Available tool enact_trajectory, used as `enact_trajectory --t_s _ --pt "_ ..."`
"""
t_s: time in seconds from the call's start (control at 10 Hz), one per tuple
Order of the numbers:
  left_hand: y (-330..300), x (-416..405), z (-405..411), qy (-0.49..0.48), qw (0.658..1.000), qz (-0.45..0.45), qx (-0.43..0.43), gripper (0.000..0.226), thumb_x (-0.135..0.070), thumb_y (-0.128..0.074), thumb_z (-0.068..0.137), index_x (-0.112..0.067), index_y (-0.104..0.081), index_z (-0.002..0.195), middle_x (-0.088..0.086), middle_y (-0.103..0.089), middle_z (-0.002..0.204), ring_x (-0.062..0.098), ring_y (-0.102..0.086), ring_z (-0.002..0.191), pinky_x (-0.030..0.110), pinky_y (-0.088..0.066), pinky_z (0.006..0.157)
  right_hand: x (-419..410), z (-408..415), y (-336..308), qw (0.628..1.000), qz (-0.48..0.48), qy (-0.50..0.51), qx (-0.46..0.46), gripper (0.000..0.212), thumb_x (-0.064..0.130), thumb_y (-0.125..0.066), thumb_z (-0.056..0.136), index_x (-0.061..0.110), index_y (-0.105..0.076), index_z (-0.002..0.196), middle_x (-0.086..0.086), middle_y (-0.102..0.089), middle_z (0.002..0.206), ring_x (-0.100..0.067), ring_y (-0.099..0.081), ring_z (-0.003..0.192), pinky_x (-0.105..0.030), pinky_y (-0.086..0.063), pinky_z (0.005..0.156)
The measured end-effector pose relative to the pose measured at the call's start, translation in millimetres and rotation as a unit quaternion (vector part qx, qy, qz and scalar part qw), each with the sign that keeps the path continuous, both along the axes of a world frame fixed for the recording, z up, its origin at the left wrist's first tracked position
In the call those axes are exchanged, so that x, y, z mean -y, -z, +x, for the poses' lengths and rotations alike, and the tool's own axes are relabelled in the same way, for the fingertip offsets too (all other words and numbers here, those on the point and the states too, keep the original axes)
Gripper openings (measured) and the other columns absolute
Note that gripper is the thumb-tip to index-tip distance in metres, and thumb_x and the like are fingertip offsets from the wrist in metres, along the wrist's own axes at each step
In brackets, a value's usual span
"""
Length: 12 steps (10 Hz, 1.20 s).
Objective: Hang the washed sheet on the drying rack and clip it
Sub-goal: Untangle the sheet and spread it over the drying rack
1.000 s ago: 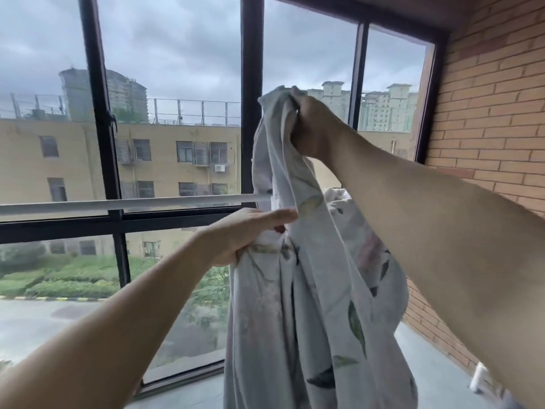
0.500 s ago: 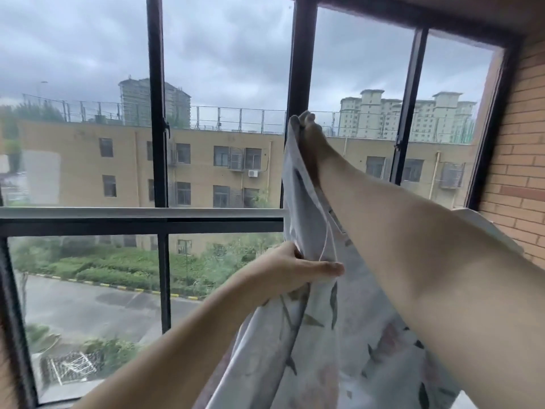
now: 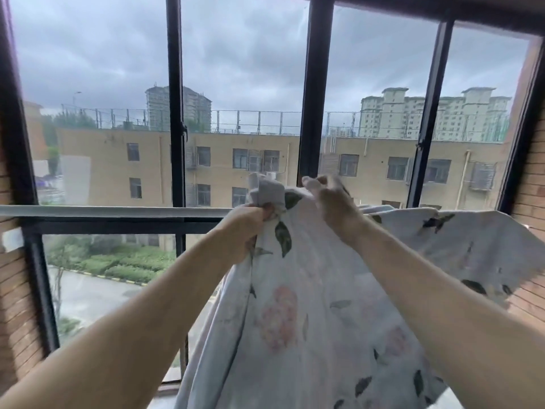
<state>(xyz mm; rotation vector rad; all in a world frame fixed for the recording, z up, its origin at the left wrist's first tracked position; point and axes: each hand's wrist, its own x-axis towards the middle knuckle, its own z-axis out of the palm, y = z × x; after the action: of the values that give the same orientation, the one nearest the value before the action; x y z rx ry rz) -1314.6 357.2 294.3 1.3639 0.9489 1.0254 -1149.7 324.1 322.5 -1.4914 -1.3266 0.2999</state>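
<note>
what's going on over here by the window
A person is hanging a washed floral sheet at the window. Both hands grip its bunched top edge: the left hand holds a wad of fabric beside the pale rail, and the right hand pinches the edge just to the right. Part of the sheet already lies draped over the rail on the right side. No clips are in view, so it is not yet clipped.

Single head-worn wide-angle view only; faces forward, roughly level, toward black-framed glazed window (image 3: 317,98). Close behind both raised forearms; horizontal pale metal rail (image 3: 112,211) crosses at mid-height.
</note>
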Motion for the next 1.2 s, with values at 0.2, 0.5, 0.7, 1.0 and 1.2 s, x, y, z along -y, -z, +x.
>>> enact_trajectory --t_s 0.2,0.5,0.7,1.0,1.2 --pt "-17 -16 7 -0.024 1.000 -0.009 0.019 0.026 -0.019 -0.048 0.102 -0.004 -0.066 0.112 0.015 -0.073 0.093 0.028 -0.069 0.079 0.036 -0.058 0.064 74 -25 86 0.979 -0.160 0.027 0.121 0.094 0.088 -0.046 0.067 0.018 -0.040 0.128 -0.001 -0.045 0.126 -0.022 -0.044 0.118 -0.038 -0.038 0.100" --pt "-21 -36 -14 0.082 0.995 -0.038 0.040 0.023 -0.029 -0.052 0.102 -0.011 -0.065 0.096 0.009 -0.068 0.082 0.022 -0.065 0.067 0.033 -0.058 0.058 74 -49 71 0.983 -0.115 -0.133 -0.055 0.040 0.023 -0.049 0.100 0.012 -0.065 0.066 0.007 -0.065 0.053 -0.004 -0.060 0.048 -0.016 -0.047 0.055" --pt "-13 -35 -45 0.186 0.982 -0.022 -0.006 0.045 -0.060 -0.059 0.088 -0.016 -0.072 0.085 0.007 -0.074 0.075 0.021 -0.069 0.060 0.033 -0.059 0.067 61 -37 16 0.972 0.030 -0.094 -0.211 0.039 0.036 -0.047 0.100 0.004 -0.068 0.089 -0.009 -0.071 0.081 -0.022 -0.068 0.072 -0.029 -0.058 0.066" --pt "20 -22 -85 0.245 0.961 0.023 -0.130 0.063 -0.063 -0.077 0.070 -0.023 -0.063 0.118 0.006 -0.073 0.115 0.026 -0.069 0.107 0.050 -0.054 0.096 -16 -85 -62 0.966 0.073 -0.062 -0.238 0.017 0.011 -0.038 0.101 0.009 -0.053 0.109 0.000 -0.055 0.082 -0.011 -0.054 0.066 -0.019 -0.053 0.060" --pt "34 -18 -99 0.225 0.962 0.041 -0.149 0.063 -0.060 -0.081 0.063 -0.036 -0.058 0.116 -0.006 -0.073 0.112 0.014 -0.070 0.103 0.036 -0.054 0.095 -90 -88 -75 0.900 0.019 -0.152 -0.407 0.025 0.010 -0.032 0.100 0.006 -0.053 0.087 -0.007 -0.057 0.070 -0.016 -0.060 0.066 -0.017 -0.052 0.057"
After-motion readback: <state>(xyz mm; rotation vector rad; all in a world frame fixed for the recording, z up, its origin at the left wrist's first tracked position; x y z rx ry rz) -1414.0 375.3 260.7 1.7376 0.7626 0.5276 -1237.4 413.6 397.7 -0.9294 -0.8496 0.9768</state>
